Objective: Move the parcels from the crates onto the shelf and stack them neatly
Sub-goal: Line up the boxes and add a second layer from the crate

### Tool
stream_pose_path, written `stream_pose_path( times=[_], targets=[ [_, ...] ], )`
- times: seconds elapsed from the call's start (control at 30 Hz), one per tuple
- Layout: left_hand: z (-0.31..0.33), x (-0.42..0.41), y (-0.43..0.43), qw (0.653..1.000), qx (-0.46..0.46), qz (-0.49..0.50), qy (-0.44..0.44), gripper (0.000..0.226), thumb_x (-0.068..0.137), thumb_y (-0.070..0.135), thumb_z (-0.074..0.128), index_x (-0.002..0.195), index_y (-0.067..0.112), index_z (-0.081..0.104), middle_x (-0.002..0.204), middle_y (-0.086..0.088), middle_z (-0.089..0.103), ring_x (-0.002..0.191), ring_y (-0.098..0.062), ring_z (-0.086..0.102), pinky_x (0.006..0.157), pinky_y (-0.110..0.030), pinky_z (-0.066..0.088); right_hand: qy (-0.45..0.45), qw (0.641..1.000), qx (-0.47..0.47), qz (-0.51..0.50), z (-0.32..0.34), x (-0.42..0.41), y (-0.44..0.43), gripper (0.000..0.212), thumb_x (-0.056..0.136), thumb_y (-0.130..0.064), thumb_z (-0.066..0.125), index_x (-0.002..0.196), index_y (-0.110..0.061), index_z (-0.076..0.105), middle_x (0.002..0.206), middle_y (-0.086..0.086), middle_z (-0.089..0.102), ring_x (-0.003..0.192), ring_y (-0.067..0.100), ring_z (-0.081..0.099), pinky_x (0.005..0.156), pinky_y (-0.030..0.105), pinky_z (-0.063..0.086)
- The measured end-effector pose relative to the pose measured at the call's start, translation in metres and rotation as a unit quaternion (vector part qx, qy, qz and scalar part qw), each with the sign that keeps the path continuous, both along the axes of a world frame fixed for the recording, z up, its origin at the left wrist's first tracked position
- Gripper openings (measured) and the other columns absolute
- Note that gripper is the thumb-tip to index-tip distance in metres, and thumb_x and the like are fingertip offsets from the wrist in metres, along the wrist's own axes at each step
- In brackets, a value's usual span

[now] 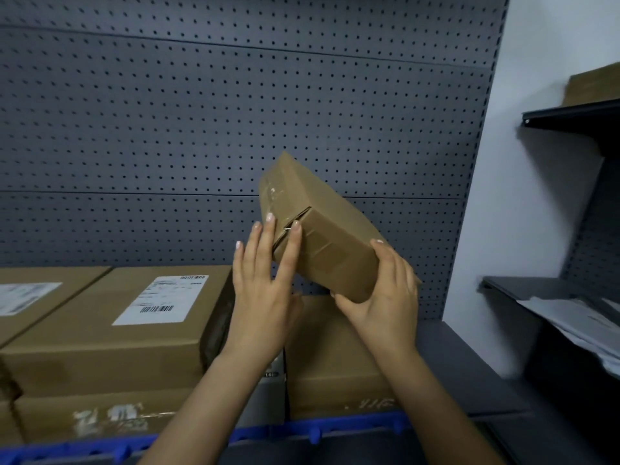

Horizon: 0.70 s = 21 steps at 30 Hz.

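Far left: edge parcel (30, 297), brown carton with a white label; the frame cuts off both, and the print is too blurred to read.

Beside it: labelled parcel (100, 347), shipping label and barcodes on top, text illegible. It lies flat on a lower carton (100, 417) whose white markings are smeared.

Bottom edge: blue crate (302, 431), rim only; its inside is out of frame.

Behind everything: grey pegboard panel (201, 112).

Centre: my left hand (265, 297), fingers straight, fingertips laid on the taped end of the small parcel (332, 229), not clasping it.

The small parcel is held in the air, tilted, far end raised toward the pegboard, above a brown parcel (328, 364) partly hidden by my forearms.

My right hand (385, 297) grips the small parcel's lower near corner, fingers curled under it, thumb on the side.

Right: bare shelf deck (469, 374), then a white wall.

Far right: side shelf (523, 286) carrying pale papers (577, 320), cropped; above, cardboard (593, 85) on a higher ledge, mostly cut off
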<state>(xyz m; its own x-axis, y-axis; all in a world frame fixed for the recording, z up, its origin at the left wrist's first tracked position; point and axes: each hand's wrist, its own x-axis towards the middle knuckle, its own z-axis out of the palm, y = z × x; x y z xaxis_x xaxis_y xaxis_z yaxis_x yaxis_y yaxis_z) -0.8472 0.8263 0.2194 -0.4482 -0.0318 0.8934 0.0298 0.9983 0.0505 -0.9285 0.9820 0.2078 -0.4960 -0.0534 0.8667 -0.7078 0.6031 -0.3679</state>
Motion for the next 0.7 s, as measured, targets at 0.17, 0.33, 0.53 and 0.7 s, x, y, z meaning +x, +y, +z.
stream_pose_path(
  times=[0.17, 0.33, 0.53, 0.7],
  targets=[
    [0.005, 0.006, -0.003, 0.998, 0.024, -0.056, 0.008, 0.115, 0.072, 0.012, 0.079, 0.153, 0.023, -0.002, 0.159, -0.015, 0.008, 0.146, -0.032, 0.010, 0.113, -0.059, 0.020, -0.032, 0.999, -0.011, 0.008, 0.002, 0.012, -0.005, 0.095, 0.059, -0.040, 0.088, 0.138, -0.018, 0.040, 0.139, -0.002, 0.049, 0.130, 0.019, 0.040, 0.101, 0.048, 0.043],
    [0.010, 0.009, -0.006, 0.993, 0.042, -0.108, 0.019, 0.113, 0.076, 0.009, 0.077, 0.153, 0.024, -0.003, 0.159, -0.014, 0.003, 0.145, -0.034, 0.014, 0.110, -0.057, 0.030, -0.060, 0.998, -0.016, 0.004, 0.005, 0.027, -0.008, 0.098, 0.058, -0.048, 0.087, 0.138, -0.018, 0.038, 0.134, -0.002, 0.050, 0.127, 0.017, 0.042, 0.097, 0.045, 0.045],
    [0.008, 0.010, -0.010, 0.988, 0.037, -0.147, 0.007, 0.101, 0.079, 0.001, 0.073, 0.152, 0.021, 0.007, 0.157, -0.011, 0.011, 0.146, -0.032, 0.014, 0.114, -0.049, 0.025, -0.112, 0.994, 0.014, -0.002, -0.007, 0.037, -0.010, 0.104, 0.058, -0.057, 0.084, 0.141, -0.021, 0.032, 0.137, -0.005, 0.047, 0.128, 0.016, 0.041, 0.096, 0.035, 0.042],
    [0.003, 0.010, -0.014, 0.985, 0.048, -0.167, -0.023, 0.103, 0.079, -0.004, 0.068, 0.153, 0.027, 0.003, 0.159, -0.008, 0.006, 0.146, -0.032, 0.012, 0.113, -0.044, 0.021, -0.137, 0.990, 0.027, -0.018, -0.016, 0.045, -0.013, 0.105, 0.058, -0.062, 0.081, 0.141, -0.024, 0.030, 0.137, -0.006, 0.047, 0.127, 0.015, 0.043, 0.095, 0.034, 0.042]
  ],
)
